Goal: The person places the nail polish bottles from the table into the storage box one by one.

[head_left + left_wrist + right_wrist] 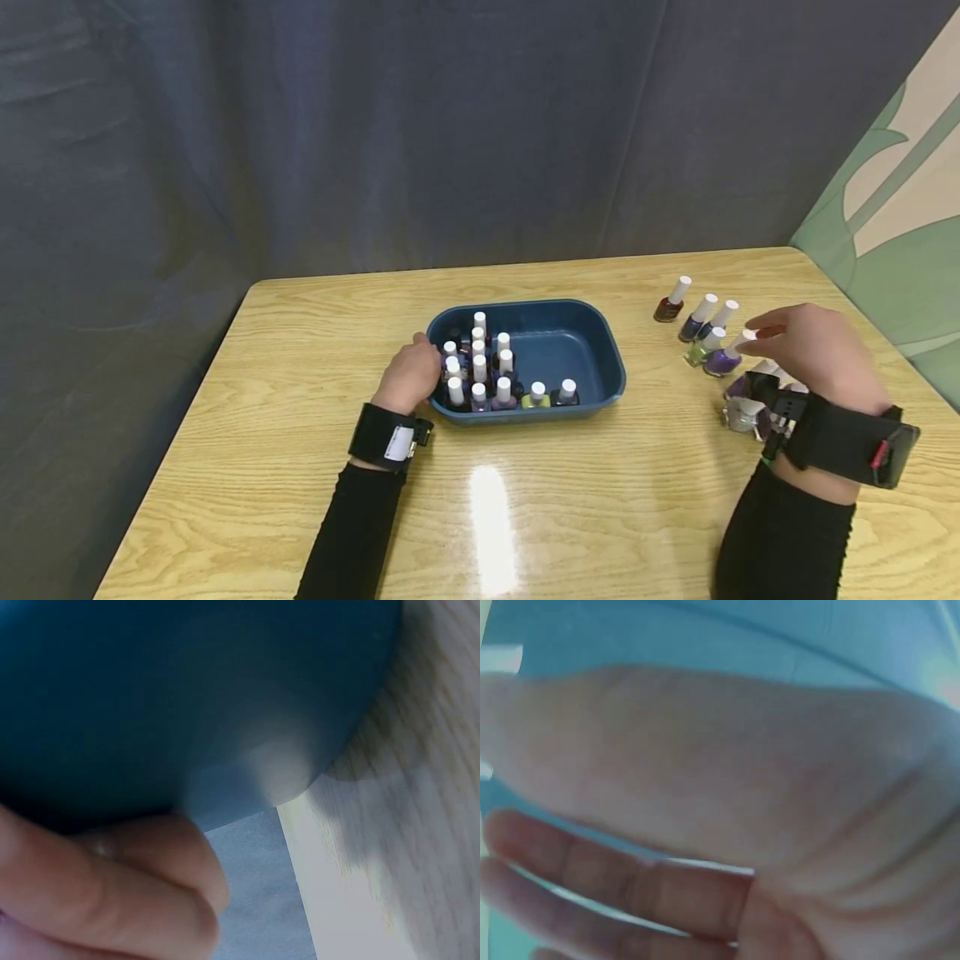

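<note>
A dark blue plastic tray [592,333] stands on the table with several white-capped nail polish bottles [479,371] upright in its left part and along its front wall. My left hand [411,372] grips the tray's left end; in the left wrist view its curled fingers [142,892] lie against the outer wall. Over on the right, my right hand [817,346] pinches the white cap of a purple nail polish bottle [722,362] between thumb and fingertips. In the right wrist view the palm [780,795] fills the picture and the bottle is mostly hidden.
Beside the purple bottle stand a green bottle [697,354], two dark blue bottles [691,329] and a dark red bottle [668,310]. More bottles, one of them silvery [741,414], sit partly hidden under the right wrist. A dark curtain [450,133] hangs behind the wooden table [300,350].
</note>
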Available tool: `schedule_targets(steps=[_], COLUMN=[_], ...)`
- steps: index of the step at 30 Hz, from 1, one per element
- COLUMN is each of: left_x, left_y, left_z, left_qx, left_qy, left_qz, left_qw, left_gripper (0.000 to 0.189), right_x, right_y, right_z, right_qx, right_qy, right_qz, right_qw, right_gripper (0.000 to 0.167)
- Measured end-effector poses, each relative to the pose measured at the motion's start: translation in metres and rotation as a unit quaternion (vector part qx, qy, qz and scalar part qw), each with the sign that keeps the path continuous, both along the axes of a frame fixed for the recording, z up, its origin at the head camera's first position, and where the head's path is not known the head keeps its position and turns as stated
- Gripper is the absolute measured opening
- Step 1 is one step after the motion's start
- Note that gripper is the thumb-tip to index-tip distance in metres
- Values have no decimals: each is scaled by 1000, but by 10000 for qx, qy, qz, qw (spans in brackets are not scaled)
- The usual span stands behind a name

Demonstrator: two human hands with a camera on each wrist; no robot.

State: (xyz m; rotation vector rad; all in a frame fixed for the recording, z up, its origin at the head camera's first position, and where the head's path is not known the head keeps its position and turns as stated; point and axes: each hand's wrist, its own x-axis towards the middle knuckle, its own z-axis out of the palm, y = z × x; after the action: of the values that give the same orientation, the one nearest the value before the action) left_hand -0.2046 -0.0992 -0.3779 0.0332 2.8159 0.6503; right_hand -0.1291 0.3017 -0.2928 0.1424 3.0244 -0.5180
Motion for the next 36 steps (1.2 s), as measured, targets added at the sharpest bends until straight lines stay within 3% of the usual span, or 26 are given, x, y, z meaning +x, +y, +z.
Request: schedule_targets(steps=[8, 21, 36], left_x=[0, 2, 2], left_y=[0, -1, -1], left_z=[-1, 1, 1], left_qx=[-20, -141, -91], left_qy=[170, 341, 269], left_qz=[-112, -248, -227], left_qw=[9998, 9990, 9993], left_gripper=[39, 36, 39], right_x=[3, 3, -4], right_y=[19, 15, 18], right_z=[-9, -10, -15], right_qx=[60, -488, -521], right_qy=[-9, -107, -717], right_qz=[-610, -1147, -900], right_qw=[9981, 9922, 9920], right_gripper=[37, 36, 32])
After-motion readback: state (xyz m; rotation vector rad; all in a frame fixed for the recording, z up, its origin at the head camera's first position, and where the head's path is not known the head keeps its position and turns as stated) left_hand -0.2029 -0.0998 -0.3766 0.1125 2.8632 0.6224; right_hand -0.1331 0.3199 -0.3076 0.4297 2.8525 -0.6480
